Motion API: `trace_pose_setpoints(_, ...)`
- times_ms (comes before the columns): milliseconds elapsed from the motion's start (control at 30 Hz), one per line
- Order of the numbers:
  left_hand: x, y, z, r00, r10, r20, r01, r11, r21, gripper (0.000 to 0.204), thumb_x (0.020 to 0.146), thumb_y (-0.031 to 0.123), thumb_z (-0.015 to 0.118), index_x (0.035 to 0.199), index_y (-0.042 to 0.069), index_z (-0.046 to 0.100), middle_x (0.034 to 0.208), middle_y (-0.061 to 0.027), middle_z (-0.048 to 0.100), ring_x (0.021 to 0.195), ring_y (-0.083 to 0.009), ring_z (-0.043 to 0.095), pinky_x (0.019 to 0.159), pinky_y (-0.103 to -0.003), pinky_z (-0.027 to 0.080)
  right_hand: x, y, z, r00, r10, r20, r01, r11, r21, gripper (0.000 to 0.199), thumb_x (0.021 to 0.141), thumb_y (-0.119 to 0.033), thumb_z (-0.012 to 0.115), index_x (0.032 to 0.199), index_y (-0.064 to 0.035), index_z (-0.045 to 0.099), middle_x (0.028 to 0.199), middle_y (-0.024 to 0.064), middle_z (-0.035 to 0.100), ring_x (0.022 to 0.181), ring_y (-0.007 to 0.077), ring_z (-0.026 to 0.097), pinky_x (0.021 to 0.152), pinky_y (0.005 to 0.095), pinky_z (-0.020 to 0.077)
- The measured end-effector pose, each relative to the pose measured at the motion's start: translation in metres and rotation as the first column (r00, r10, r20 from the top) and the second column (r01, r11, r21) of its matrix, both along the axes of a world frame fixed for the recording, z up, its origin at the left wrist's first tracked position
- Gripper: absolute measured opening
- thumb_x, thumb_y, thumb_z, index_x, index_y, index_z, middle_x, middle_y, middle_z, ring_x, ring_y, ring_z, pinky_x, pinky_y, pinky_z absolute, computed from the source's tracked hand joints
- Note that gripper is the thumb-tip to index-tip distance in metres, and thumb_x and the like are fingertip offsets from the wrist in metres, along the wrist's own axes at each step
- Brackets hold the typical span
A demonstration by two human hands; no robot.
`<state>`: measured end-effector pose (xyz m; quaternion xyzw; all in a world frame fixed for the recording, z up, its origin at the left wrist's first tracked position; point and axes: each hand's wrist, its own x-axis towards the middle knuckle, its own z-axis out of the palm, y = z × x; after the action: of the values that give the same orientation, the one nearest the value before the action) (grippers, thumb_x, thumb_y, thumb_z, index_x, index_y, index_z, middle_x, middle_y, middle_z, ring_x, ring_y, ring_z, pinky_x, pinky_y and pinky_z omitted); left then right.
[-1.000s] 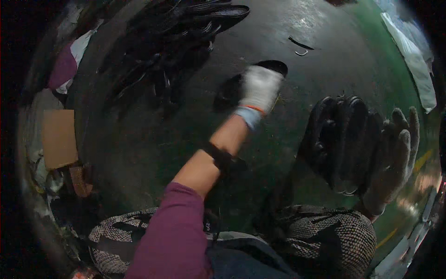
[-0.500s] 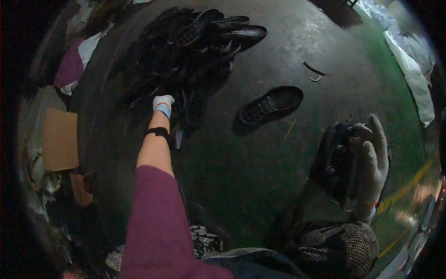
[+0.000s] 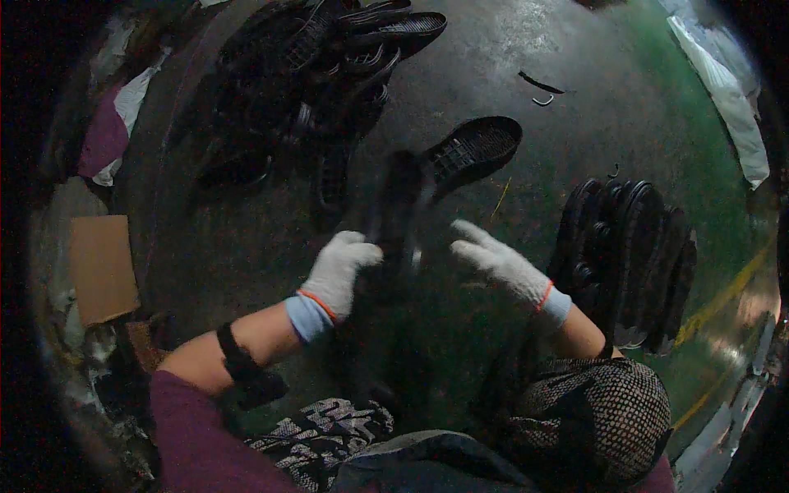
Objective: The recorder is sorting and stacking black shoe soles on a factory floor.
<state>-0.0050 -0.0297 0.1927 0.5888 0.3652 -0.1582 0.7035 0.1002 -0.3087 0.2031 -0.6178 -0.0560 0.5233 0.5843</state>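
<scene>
My left hand [image 3: 339, 267], in a white knit glove with an orange cuff edge, grips a black shoe sole [image 3: 399, 209] that is smeared by motion and stands roughly upright. Across from it, my gloved right hand [image 3: 501, 264] has its fingers stretched out toward the sole, with a gap between them. Just beyond lies a single black sole [image 3: 478, 152], tread side hard to make out, partly overlapped in view by the held one. Far left spreads a loose heap of black soles [image 3: 308, 82]. On my right, several black soles [image 3: 633, 246] stand packed side by side in a row.
A cardboard piece [image 3: 104, 267] lies at the left, with a purple and white cloth [image 3: 111, 131] farther back. A black strip [image 3: 540, 83] rests on the dark green floor [image 3: 592, 123]. White sheeting [image 3: 723, 99] runs along the far right. My patterned knees frame the near edge.
My left hand has come back from the heap with a sole, toward the middle. My right hand has left the right-hand row and moved left, its fingers now empty.
</scene>
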Motion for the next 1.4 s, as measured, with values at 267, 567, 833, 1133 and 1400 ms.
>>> trace_pose_setpoints(267, 0.078, 0.083, -0.122, 0.905, -0.426, -0.008, 0.044, 0.074, 0.996, 0.038, 0.088, 0.030, 0.069, 0.116, 0.004, 0.068, 0.125, -0.0160, 0.066, 0.111, -0.0378, 0.063, 0.097, -0.047, 0.051, 0.005, -0.030, -0.079, 0.426, -0.116, 0.897, 0.286, 0.958, -0.012, 0.016, 0.084, -0.016, 0.075, 0.091, -0.0029, 0.069, 0.077, 0.0028, 0.057, 0.077, 0.0169, 0.056, 0.064, 0.0369, 0.0456)
trace_pose_setpoints(567, 0.155, 0.056, -0.125, 0.927, 0.146, -0.347, 0.240, 0.479, 0.845, 0.060, 0.080, 0.027, 0.070, 0.135, 0.005, 0.062, 0.138, -0.0249, 0.062, 0.133, -0.0391, 0.057, 0.111, -0.050, 0.045, 0.050, -0.083, 0.021, 0.809, -0.578, -0.109, 0.540, 0.656, 0.527, 0.048, 0.100, -0.018, 0.050, 0.145, -0.0024, 0.051, 0.136, 0.0149, 0.063, 0.122, 0.0325, 0.062, 0.108, 0.0435, 0.0499)
trace_pose_setpoints(833, 0.151, -0.006, -0.115, 0.847, 0.528, -0.059, -0.502, 0.759, -0.414, 0.012, 0.074, 0.013, 0.064, 0.085, 0.009, 0.066, 0.090, -0.0056, 0.069, 0.084, -0.0283, 0.067, 0.076, -0.048, 0.056, 0.061, -0.073, 0.068, 0.750, -0.364, -0.553, 0.662, 0.404, 0.632, 0.073, 0.101, -0.060, 0.052, 0.141, -0.0001, 0.056, 0.129, 0.0222, 0.068, 0.110, 0.0375, 0.071, 0.092, 0.0509, 0.0600)
trace_pose_setpoints(1133, 0.114, -0.145, -0.055, 0.838, 0.392, 0.379, -0.228, 0.883, -0.410, 0.018, 0.093, 0.018, 0.061, 0.101, 0.006, 0.070, 0.104, -0.0084, 0.072, 0.100, -0.0276, 0.070, 0.094, -0.046, 0.059, 0.061, -0.032, 0.072, 0.369, -0.682, 0.632, 0.484, 0.721, 0.496, 0.062, 0.090, -0.009, 0.071, 0.147, 0.0029, 0.049, 0.134, 0.0137, 0.060, 0.125, 0.0221, 0.059, 0.107, 0.0344, 0.0463)
trace_pose_setpoints(1400, 0.132, -0.189, 0.020, 0.794, 0.420, 0.439, -0.075, 0.785, -0.615, 0.057, 0.109, 0.046, 0.047, 0.147, 0.003, 0.052, 0.142, -0.0093, 0.059, 0.127, -0.0228, 0.056, 0.113, -0.041, 0.043, 0.056, -0.037, 0.061, 0.096, 0.281, 0.955, 0.529, 0.798, -0.289, 0.067, 0.079, -0.051, 0.073, 0.135, -0.0151, 0.062, 0.120, 0.0193, 0.059, 0.088, 0.0395, 0.067, 0.073, 0.0525, 0.0557)
